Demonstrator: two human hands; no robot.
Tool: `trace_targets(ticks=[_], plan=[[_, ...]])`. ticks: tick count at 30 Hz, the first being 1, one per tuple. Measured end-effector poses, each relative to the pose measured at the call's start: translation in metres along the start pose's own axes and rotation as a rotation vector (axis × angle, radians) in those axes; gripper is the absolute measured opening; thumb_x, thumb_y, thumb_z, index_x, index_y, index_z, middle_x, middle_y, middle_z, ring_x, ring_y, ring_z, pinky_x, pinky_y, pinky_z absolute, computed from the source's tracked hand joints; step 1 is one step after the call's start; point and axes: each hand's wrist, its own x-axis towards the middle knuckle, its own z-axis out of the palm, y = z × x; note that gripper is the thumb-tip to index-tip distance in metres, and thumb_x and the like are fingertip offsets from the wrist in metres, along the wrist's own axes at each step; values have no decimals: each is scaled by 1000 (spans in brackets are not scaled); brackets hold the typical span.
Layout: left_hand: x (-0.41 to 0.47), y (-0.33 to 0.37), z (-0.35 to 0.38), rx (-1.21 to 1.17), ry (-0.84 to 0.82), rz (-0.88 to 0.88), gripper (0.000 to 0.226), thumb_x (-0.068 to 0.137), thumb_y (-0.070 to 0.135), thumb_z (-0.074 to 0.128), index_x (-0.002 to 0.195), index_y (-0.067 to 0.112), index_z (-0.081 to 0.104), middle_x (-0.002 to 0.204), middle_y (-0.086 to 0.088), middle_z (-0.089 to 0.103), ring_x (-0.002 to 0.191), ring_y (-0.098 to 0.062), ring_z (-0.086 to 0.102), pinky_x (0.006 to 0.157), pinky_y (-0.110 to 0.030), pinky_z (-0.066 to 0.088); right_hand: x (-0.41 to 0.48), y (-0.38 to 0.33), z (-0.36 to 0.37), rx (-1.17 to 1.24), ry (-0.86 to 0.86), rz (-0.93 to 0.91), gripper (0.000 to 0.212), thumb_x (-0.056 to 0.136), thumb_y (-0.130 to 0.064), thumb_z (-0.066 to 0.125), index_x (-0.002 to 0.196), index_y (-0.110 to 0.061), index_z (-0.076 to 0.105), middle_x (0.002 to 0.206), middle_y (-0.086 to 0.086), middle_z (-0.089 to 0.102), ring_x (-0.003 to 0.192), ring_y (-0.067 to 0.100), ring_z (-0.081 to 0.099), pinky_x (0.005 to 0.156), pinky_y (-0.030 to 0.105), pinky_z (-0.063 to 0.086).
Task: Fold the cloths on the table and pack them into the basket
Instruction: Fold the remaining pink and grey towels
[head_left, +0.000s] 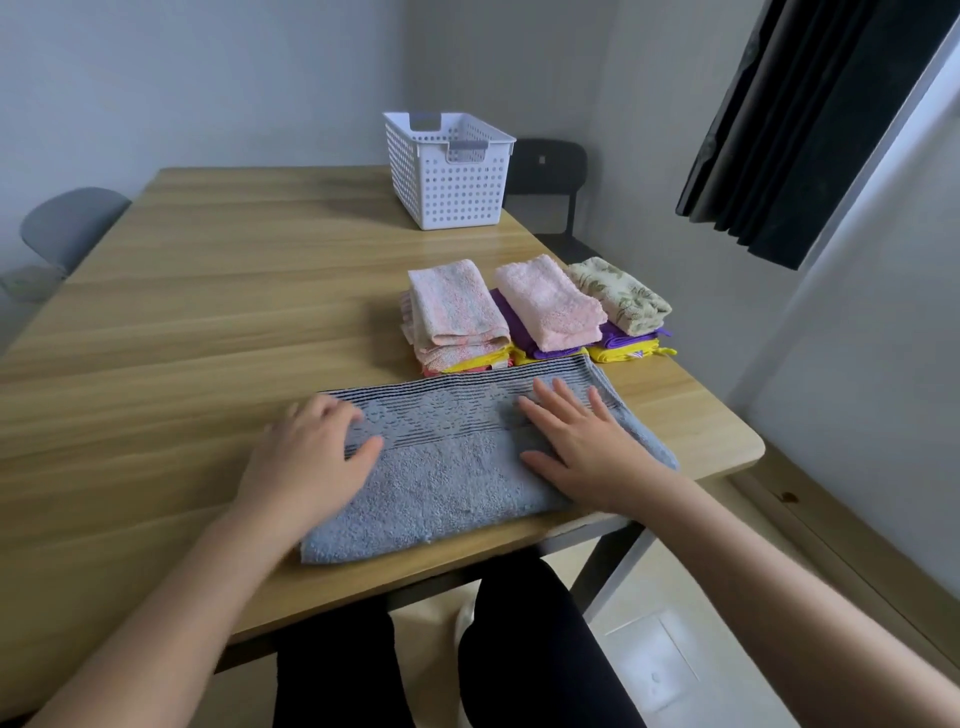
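Right hand (576, 441) is flat on the towel (447, 483), fingers spread wide. Left hand (311, 447) has its fingers curled at the towel's left edge, thumb on top, pinching it.

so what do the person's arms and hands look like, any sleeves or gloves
The left forearm and right forearm are bare as far as the frame shows, with no sleeve in view. The left hand and right hand wear no gloves, and no ring, watch or bracelet is visible.
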Motion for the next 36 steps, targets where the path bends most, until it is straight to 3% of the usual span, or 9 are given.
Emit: trace_targets(ticks=[3,6,12,16,19,23,25,31,36], plan=[[23,-24,2,-67,-125,32,54,95,45,42,144,29,30,158,1,15,144,-21,18,115,-46,20,-13,-58,2,78,95,-187,74,91,-55,27,152,-15,15,160,3,6,147,20,-2,115,42,-10],[30,-34,8,-108,-163,58,50,95,43,43,142,31,34,153,5,28,138,-20,31,110,-47,28,-17,-104,30,94,153,-336,82,85,-61,38,148,-9,27,157,9,20,146,25,13,118,47,4],[5,-45,9,-273,-59,186,15,85,41,62,96,36,54,115,11,50,108,-17,52,92,-41,43,-26,-97,45,83,312,-359,74,76,-60,63,133,-14,49,146,2,44,138,20,37,113,47,26],[-16,-39,8,-440,-78,262,14,73,53,53,84,44,53,117,11,49,98,-8,53,90,-29,40,-49,-92,44,88,397,-296,55,66,-49,65,111,-18,59,125,-4,61,124,16,53,107,45,37],[-28,-38,1,-486,-161,321,28,68,36,42,92,43,55,127,10,46,92,-8,57,78,-14,40,-67,-94,43,97,446,-238,49,70,-36,49,115,-20,59,114,-4,63,116,15,56,104,36,34],[-36,-35,-7,-426,-256,474,65,67,0,52,116,42,46,136,21,36,103,28,39,83,5,27,-82,-86,40,316,433,-194,46,80,-26,48,125,-23,58,119,-4,61,118,14,54,106,38,35],[-34,-33,-6,-436,-268,519,74,63,8,53,122,52,44,140,29,32,122,23,29,97,4,18,-85,-81,35,491,420,-153,46,82,-21,49,128,-25,56,122,-6,60,120,10,52,108,41,37],[-20,-21,-2,-567,-388,523,92,55,28,67,132,59,27,142,45,19,135,15,19,107,-3,13,-90,-72,16,976,398,-26,52,83,4,45,125,-23,60,121,-13,64,118,3,55,101,30,43],[-20,-9,3,-507,-339,589,112,57,36,86,141,56,14,147,42,2,137,16,4,107,-1,2,-85,-64,8,1260,445,34,32,93,-13,45,120,-14,63,118,-3,67,117,13,58,101,35,44]])
